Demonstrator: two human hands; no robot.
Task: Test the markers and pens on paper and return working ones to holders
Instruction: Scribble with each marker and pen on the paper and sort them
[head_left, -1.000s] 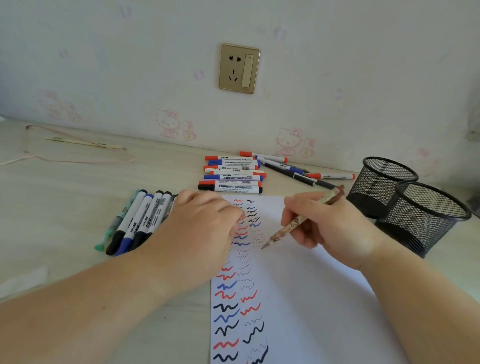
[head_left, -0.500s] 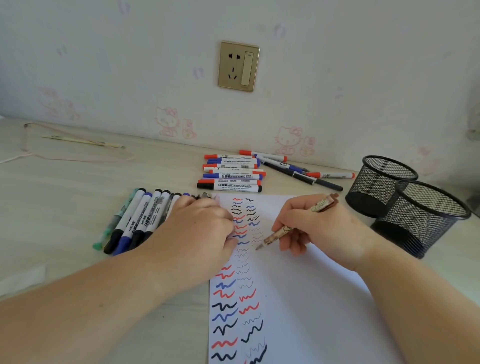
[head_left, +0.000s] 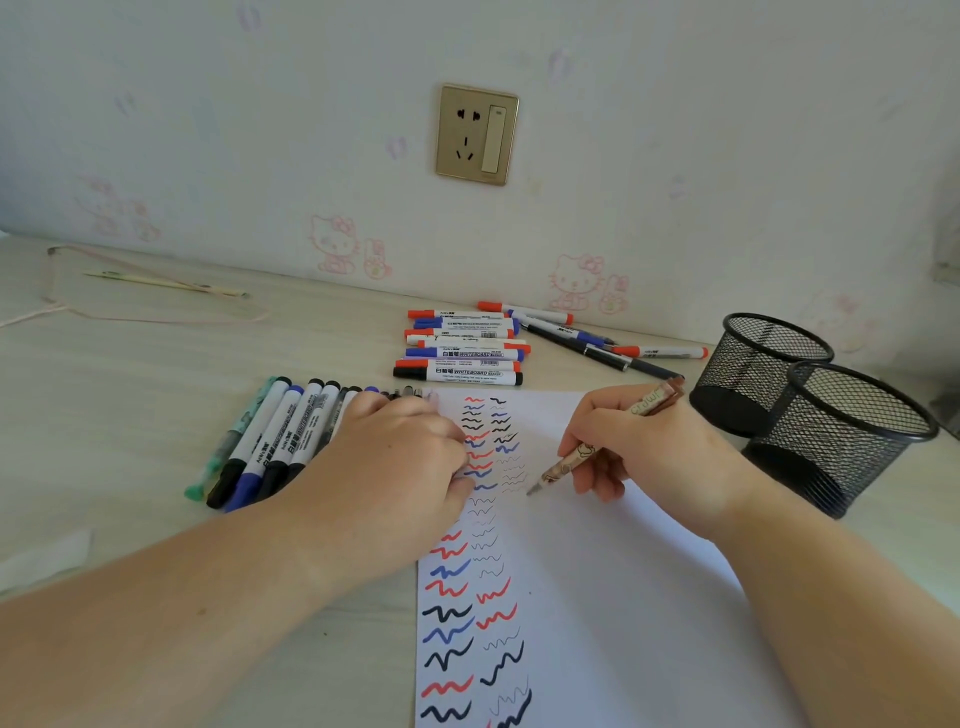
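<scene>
A white paper sheet (head_left: 597, 597) covered with red, blue and black squiggles lies in front of me. My right hand (head_left: 644, 447) grips a brown patterned pen (head_left: 571, 462), its tip touching the paper beside the squiggle columns. My left hand (head_left: 400, 457) rests on the sheet's left edge with its fingers curled under, holding the paper down. A row of markers (head_left: 270, 441) lies left of that hand, partly hidden under it. Another pile of whiteboard markers (head_left: 462, 353) and pens (head_left: 597, 348) lies behind the paper. Two black mesh holders (head_left: 748, 374) (head_left: 841, 436) stand at the right.
A gold wall socket (head_left: 477, 134) sits on the wall behind the desk. A thin pink cord (head_left: 156, 317) and a stick (head_left: 166, 283) lie at the far left. A pale scrap (head_left: 41, 561) lies at the desk's near left.
My right hand has lowered the pen, moving its tip down and left until it meets the paper. My left hand has stayed on the sheet's edge.
</scene>
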